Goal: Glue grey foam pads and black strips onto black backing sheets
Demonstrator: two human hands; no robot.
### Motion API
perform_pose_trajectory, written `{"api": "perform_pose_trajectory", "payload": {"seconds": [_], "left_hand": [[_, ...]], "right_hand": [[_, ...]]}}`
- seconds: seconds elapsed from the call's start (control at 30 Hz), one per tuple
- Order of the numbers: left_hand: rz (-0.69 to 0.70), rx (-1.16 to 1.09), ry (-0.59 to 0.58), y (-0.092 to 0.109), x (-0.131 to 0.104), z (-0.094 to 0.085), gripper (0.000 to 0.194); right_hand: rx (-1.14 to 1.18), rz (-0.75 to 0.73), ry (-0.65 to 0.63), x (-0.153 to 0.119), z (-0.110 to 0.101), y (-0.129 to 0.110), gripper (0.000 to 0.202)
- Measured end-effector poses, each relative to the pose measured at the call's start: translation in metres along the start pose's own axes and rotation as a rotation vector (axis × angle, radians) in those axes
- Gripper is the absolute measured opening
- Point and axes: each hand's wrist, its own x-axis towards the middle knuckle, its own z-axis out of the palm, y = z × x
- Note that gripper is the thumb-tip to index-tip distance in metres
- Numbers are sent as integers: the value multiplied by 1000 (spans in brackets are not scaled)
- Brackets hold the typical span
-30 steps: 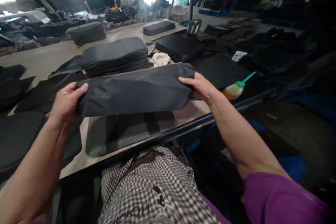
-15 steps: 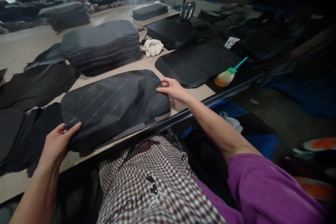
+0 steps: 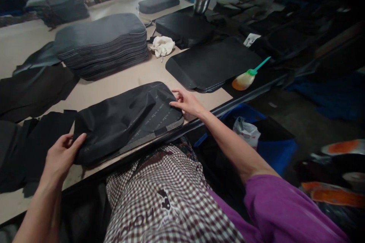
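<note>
Black sheet [image 3: 116, 115] is thumbed at left by left hand [image 3: 60, 156], right by right hand [image 3: 187, 103]; whether pinched, cannot be told.

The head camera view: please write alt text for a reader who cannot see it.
The left hand and right hand touch opposite ends of a wrinkled black sheet at the near edge of a table. Behind it are a tall stack of dark pieces and a white cloth; a green-nozzled bottle is to the right.

black sheet [image 3: 122, 115] lowered, now lying over grey panel [image 3: 169, 125]
</note>
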Motion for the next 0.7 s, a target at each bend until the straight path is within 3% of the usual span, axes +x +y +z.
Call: {"api": "perform_pose_trajectory", "payload": {"seconds": [0.13, 0.27, 0.33, 0.5, 0.7], "left_hand": [[-107, -183, -86, 19, -13, -8, 89], [-220, -487, -40, 30, -15, -11, 87], [-250, -528, -19, 33, -16, -12, 86], [-182, -324, -90, 32, -26, -8, 83], [-32, 3, -21, 16, -26, 1, 87]], "right_hand": [[186, 82, -31, -7, -2, -7, 63], [364, 197, 49, -12, -7, -21, 63], [390, 221, 87, -15, -10, -26, 62], [325, 206, 56, -30, -11, -16, 63], [154, 143, 93, -43, 0, -1, 54]]}}
